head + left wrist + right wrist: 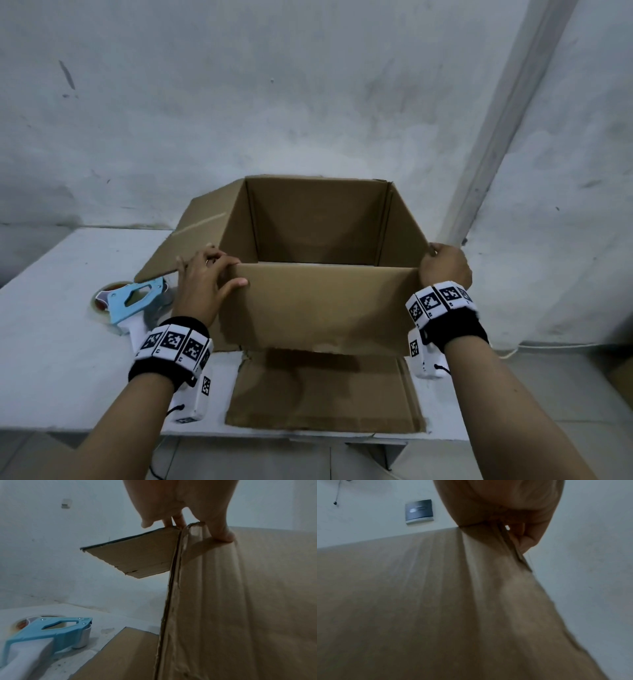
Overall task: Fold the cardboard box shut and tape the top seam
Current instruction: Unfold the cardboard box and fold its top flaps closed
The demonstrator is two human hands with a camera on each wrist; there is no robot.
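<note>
The open box [318, 301] stands on the table [61, 342], between the hands. The left hand [202, 281] pinches its near-left top corner; the right hand [445, 265] grips the near-right one. The tape gun [133, 301] lies just left of the box.

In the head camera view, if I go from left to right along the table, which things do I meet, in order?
tape dispenser → left hand → cardboard box → right hand. Each hand grips a near top corner of the box.
</note>
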